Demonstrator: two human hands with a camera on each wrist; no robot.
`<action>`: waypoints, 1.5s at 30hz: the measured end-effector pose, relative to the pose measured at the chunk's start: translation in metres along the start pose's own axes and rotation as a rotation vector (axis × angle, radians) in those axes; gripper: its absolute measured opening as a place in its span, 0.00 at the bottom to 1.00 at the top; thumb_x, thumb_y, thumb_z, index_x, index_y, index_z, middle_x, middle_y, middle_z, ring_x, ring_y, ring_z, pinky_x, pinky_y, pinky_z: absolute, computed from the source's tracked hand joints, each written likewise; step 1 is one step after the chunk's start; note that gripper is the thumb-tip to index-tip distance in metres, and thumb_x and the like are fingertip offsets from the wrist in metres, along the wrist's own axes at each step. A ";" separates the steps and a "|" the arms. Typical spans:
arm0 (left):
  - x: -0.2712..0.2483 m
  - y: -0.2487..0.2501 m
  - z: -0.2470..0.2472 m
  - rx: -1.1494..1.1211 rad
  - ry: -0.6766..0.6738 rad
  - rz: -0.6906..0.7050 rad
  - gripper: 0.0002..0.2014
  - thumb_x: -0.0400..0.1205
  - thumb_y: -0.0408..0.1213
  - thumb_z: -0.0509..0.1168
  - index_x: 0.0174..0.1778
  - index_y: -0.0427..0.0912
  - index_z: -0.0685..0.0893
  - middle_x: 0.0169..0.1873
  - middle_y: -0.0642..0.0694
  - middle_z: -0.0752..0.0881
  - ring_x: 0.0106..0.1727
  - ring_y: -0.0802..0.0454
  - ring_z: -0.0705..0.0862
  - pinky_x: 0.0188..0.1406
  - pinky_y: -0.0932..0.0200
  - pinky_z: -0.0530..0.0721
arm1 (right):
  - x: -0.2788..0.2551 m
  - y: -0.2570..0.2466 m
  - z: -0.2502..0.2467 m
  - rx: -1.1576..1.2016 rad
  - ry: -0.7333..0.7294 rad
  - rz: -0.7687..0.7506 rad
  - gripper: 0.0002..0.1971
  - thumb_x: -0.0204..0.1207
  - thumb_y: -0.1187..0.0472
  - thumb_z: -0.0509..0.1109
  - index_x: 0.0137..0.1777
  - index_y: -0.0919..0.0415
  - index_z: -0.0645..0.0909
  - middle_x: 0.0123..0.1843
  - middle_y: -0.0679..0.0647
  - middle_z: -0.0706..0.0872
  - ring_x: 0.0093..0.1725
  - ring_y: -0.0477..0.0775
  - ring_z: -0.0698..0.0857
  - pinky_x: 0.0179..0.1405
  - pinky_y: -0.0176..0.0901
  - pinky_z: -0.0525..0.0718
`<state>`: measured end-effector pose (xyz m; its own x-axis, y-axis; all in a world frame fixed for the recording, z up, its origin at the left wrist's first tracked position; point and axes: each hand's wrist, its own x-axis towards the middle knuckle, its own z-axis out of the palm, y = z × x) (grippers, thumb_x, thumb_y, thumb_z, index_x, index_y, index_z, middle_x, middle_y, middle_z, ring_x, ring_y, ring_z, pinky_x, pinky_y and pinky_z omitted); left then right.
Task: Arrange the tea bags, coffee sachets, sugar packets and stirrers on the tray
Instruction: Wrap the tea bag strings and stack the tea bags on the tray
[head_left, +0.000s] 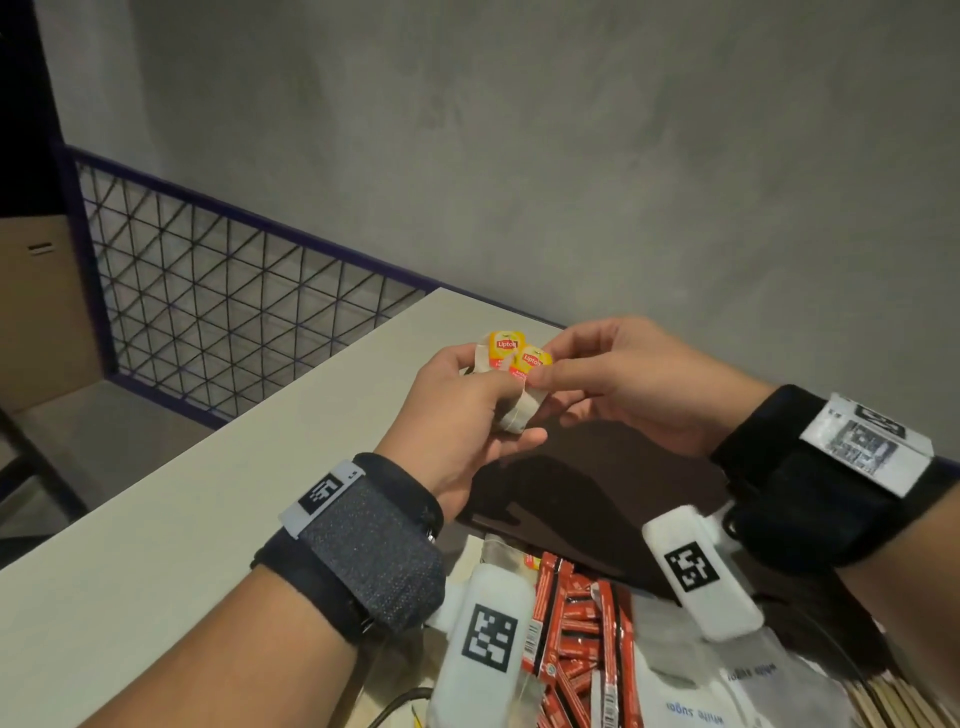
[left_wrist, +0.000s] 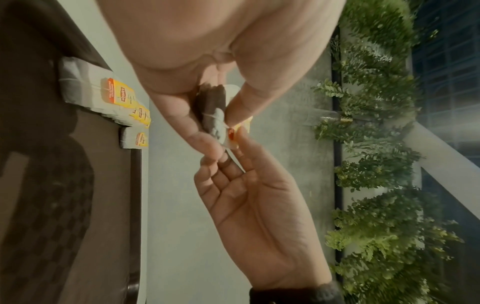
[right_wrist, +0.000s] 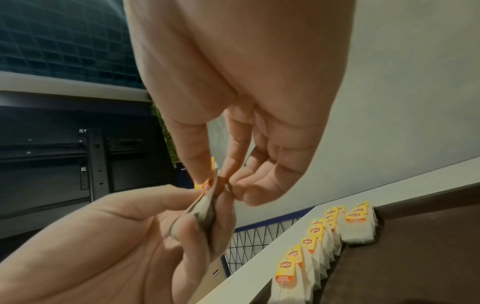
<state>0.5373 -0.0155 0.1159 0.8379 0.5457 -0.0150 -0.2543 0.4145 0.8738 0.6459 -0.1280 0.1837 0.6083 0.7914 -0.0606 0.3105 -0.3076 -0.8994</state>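
Observation:
Above the dark brown tray (head_left: 613, 483), my left hand (head_left: 467, 410) grips a small bunch of tea bags (head_left: 522, 410) with yellow tags (head_left: 503, 347). My right hand (head_left: 597, 379) pinches the tag of one bag (head_left: 531, 361) between thumb and forefinger. In the right wrist view a row of several tea bags (right_wrist: 309, 253) lies along the tray's (right_wrist: 415, 257) edge; the left wrist view shows the same tea bags (left_wrist: 114, 96) on the tray (left_wrist: 103, 185). Red coffee sachets (head_left: 576, 623), white sugar packets (head_left: 727, 691) and wooden stirrers (head_left: 893, 701) lie near me, partly hidden by my wrists.
The tray sits on a pale table (head_left: 182, 493) against a grey wall (head_left: 571, 156). A wire-mesh railing (head_left: 234, 291) runs beyond the table's left edge, with a cardboard box (head_left: 41, 312) behind it. A cable (head_left: 395, 706) lies at the near edge.

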 end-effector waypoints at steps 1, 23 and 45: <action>-0.001 0.000 0.000 0.007 -0.002 0.000 0.17 0.85 0.27 0.67 0.69 0.43 0.80 0.59 0.37 0.89 0.51 0.44 0.93 0.36 0.56 0.90 | -0.002 0.001 -0.001 -0.017 0.017 -0.001 0.16 0.76 0.67 0.79 0.59 0.77 0.83 0.42 0.63 0.91 0.36 0.51 0.88 0.40 0.43 0.86; 0.004 0.015 -0.011 -0.226 0.129 -0.084 0.08 0.89 0.25 0.54 0.55 0.33 0.79 0.50 0.33 0.89 0.47 0.37 0.93 0.38 0.47 0.94 | 0.021 -0.012 -0.016 0.026 0.121 0.050 0.06 0.78 0.68 0.76 0.45 0.61 0.82 0.43 0.59 0.88 0.35 0.56 0.88 0.33 0.44 0.88; 0.013 0.029 -0.024 -0.127 0.210 -0.046 0.11 0.88 0.28 0.57 0.59 0.34 0.84 0.46 0.42 0.93 0.35 0.49 0.90 0.25 0.58 0.88 | 0.137 0.074 -0.012 -0.197 0.171 0.360 0.06 0.78 0.71 0.73 0.46 0.62 0.79 0.40 0.63 0.86 0.40 0.61 0.89 0.46 0.49 0.86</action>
<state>0.5291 0.0210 0.1294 0.7344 0.6582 -0.1655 -0.2884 0.5234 0.8018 0.7609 -0.0485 0.1143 0.8100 0.5220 -0.2673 0.1802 -0.6553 -0.7336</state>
